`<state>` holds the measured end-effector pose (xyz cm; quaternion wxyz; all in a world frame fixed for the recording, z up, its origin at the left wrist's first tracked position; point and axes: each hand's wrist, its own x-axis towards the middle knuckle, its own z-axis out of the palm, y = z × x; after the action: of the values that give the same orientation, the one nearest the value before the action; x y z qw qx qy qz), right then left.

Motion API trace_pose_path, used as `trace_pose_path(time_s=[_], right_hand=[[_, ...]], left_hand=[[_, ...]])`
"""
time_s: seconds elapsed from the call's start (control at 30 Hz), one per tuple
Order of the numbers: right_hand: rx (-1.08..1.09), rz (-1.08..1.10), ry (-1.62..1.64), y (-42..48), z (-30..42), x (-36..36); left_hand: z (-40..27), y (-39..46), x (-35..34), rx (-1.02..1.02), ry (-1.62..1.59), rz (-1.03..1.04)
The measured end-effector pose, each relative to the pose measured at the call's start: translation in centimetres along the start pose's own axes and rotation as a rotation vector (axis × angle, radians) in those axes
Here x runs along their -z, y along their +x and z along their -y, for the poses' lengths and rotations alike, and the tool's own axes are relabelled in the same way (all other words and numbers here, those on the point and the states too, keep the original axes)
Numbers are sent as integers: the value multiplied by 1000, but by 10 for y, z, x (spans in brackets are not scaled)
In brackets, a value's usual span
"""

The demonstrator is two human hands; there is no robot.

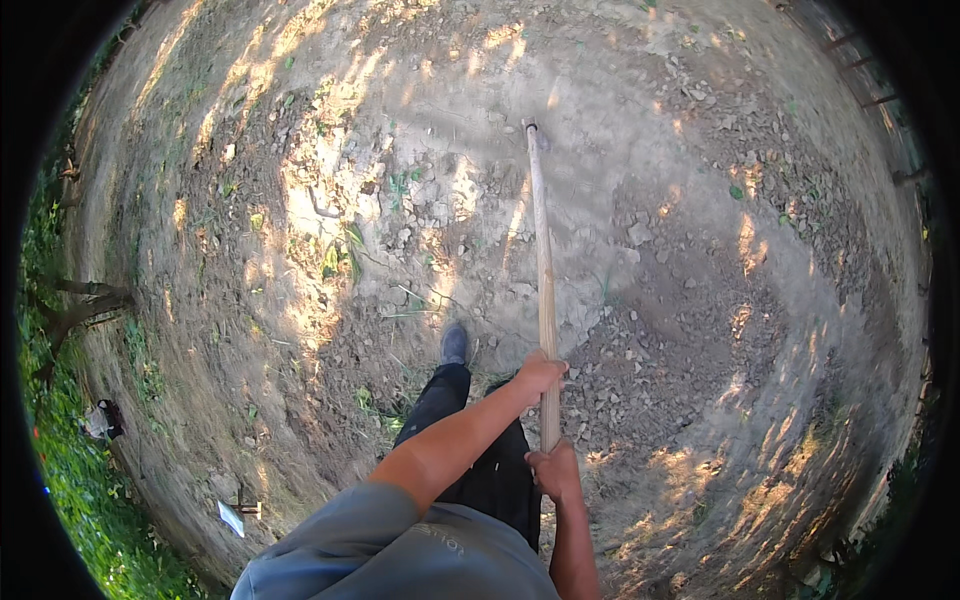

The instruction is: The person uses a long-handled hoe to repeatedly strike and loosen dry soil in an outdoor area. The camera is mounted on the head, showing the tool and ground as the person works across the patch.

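A long wooden tool handle [546, 292] stretches away from my body over dry, cloddy soil [660, 315]. My left hand [540, 377] grips it partway along the shaft. Closer to my body, my right hand [556, 466] is closed around its near end. At the far end of the handle is a dark ring or collar; the tool's head is blurred against the ground, and its kind cannot be told. One dark shoe [454, 345] of mine shows to the left of the handle.
Small green weeds [341, 259] grow in the soil left of the handle. A forked tree branch [90, 300] and green foliage [112, 540] line the left rim. A small pale object [231, 517] lies at lower left, with a dark and white bundle [103, 420] above it.
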<state>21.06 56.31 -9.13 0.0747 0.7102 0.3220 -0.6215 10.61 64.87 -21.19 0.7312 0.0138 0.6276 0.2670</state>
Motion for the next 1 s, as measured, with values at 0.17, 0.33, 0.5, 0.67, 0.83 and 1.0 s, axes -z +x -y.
trace_pose_path(time_s=[0.17,0.33,0.5,0.67,0.83,1.0], right_hand=[[78,-57,-108,-11,-12,-6],[71,-47,48,-32,-9,-11],[-37,79,105,-20,23,6],[-29,127,111,-21,20,10],[-40,9,184,-69,12,10],[-29,37,170,-55,24,27]], left_hand=[[14,-12,2,-106,-46,56],[7,-21,10,-96,50,55],[-21,-1,3,-53,27,6],[-14,-2,-1,-70,25,-2],[6,-33,-2,-11,26,59],[-2,-21,-10,-6,-8,51]])
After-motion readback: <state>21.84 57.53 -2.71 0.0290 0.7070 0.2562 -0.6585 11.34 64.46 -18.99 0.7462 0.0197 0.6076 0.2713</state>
